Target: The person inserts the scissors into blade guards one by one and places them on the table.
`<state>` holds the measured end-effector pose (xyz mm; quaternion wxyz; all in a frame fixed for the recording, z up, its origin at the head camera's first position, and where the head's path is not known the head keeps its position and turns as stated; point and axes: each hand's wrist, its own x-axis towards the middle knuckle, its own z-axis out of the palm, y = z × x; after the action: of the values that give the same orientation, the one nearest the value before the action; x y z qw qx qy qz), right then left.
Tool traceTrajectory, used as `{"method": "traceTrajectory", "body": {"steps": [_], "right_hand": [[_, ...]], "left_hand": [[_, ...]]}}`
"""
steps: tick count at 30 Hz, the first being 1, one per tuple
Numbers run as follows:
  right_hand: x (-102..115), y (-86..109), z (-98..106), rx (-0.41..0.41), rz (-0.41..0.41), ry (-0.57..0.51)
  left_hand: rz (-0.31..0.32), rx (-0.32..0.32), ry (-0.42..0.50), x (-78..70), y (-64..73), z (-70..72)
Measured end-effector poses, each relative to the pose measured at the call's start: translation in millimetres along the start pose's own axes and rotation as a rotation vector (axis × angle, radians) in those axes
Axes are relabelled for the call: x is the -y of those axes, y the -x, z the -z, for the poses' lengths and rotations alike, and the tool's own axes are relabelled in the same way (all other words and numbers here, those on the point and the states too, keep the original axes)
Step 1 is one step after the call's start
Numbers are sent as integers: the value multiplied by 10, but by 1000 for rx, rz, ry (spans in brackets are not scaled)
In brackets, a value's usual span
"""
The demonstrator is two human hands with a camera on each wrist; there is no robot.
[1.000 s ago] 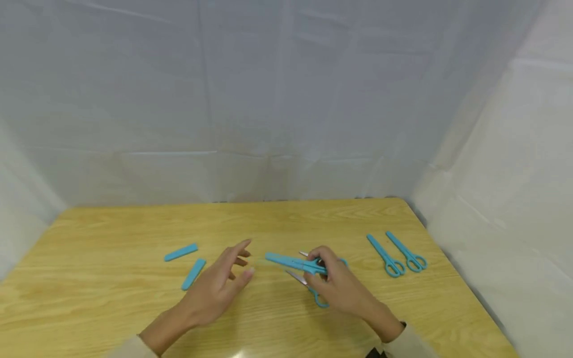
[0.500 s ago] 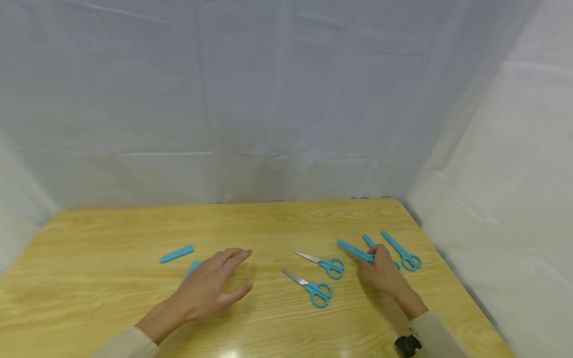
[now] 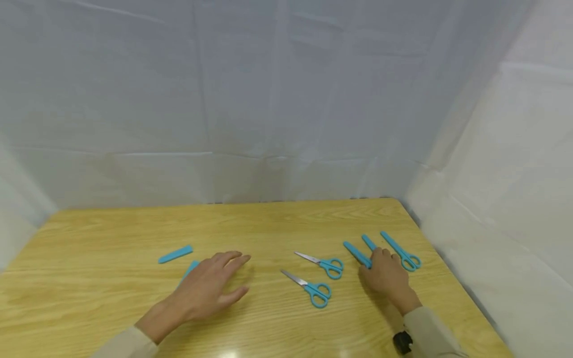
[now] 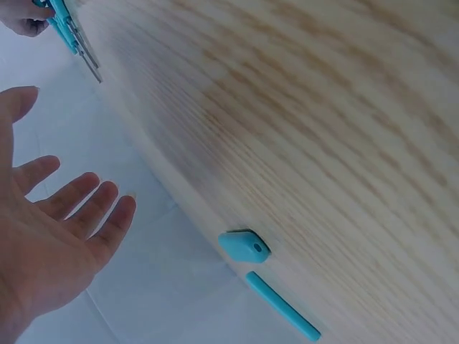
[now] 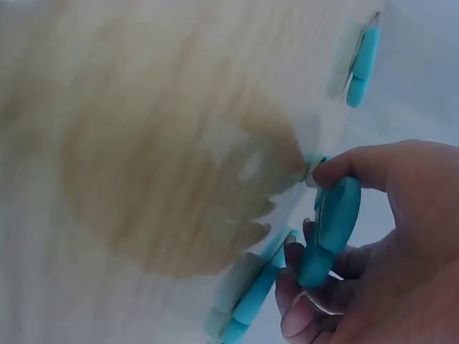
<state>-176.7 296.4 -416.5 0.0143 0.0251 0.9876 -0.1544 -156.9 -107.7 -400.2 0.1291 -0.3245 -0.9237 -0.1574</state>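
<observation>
Sheathed scissors [image 3: 357, 254] are joining other sheathed pairs [image 3: 395, 246], bench's [image 3: 134, 228] 3 o'clock.
Within the last second, right hand [image 3: 385, 271] is shifting them from centre, fingers curling round the handles. Left hand [image 3: 203, 287] is hovering wide, holding nothing. Two bare scissors [image 3: 306, 284] are lying toward right hand's 9 o'clock, loose sheaths [image 3: 175, 254] toward left's 10; two pairs are apparently remaining.

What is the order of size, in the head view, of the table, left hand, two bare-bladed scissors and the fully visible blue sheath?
From largest to smallest:
Table
Left hand
Nearer scissors and farther scissors: too alike to rank
Blue sheath
</observation>
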Motion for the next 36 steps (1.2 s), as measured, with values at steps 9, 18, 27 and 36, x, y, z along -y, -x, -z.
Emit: {"method": "traceTrajectory", "body": {"steps": [9, 18, 27, 36], "right_hand": [[73, 12, 71, -77, 141, -31], [228, -10, 4, 8, 354, -280], [328, -13, -66, 94, 397, -245], [388, -66, -120, 87, 391, -209]], "left_hand": [[138, 6, 51, 213, 93, 167], [347, -46, 127, 508, 271, 433], [464, -10, 242, 583, 398, 396], [457, 88, 94, 549, 446, 284]]}}
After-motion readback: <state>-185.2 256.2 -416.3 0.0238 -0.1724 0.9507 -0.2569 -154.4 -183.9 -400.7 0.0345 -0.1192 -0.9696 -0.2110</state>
